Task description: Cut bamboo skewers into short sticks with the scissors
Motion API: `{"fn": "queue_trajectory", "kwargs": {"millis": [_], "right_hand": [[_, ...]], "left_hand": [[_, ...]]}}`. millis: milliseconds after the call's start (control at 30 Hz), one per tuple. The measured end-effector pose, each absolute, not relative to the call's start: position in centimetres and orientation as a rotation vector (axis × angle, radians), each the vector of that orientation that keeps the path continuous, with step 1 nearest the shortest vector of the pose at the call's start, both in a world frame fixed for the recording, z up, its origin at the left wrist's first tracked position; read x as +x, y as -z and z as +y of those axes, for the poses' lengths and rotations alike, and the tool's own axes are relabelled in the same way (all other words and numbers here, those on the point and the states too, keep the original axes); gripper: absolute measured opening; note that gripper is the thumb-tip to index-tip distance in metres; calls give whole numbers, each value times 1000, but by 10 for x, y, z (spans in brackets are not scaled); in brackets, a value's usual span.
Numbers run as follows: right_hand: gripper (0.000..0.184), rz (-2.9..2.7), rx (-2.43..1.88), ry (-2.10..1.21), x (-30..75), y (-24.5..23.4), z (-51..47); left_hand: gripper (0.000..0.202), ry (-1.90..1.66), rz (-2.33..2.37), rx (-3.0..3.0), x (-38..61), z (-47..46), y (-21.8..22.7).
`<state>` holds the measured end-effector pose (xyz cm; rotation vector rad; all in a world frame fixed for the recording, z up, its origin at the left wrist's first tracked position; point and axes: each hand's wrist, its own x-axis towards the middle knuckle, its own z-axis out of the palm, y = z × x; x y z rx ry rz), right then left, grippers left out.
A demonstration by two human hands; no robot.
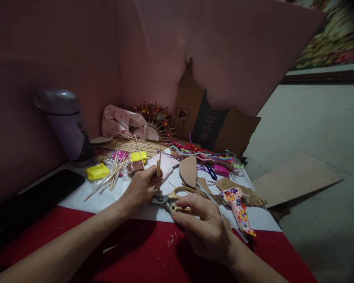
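- Sticks (158, 169): pinched upright in my left hand (141, 186), apparently to keep them bunched.
- Scissors (165, 201): blades near the sticks' lower ends; my right hand (205, 222) is at the handles, grip unclear. Hands apart.
- Beyond my left hand: clear wrapping around a yellow block (97, 171) and a brown block (135, 168).
- Farther left: lidded tumbler (65, 125), contents hidden.

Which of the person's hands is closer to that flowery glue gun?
The right. The right hand is at the scissors, just left of the glue gun in view; the left hand is farther left, holding thin wooden sticks.
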<state>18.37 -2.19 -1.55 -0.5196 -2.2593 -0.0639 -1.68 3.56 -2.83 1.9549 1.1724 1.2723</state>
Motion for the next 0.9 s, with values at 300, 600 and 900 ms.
{"fn": "queue_trajectory", "kwargs": {"millis": [300,600,900], "right_hand": [[25,-2283,-540,101,184,14,-23],[22,-2285,-543,136,182,13,-23],[21,-2318,-568,135,182,13,-23]], "left_hand": [[4,-1190,1159,1912,-15,31,25],[10,-1190,1170,1952,-15,34,25],[10,-1129,1141,2021,-15,35,32]]}}
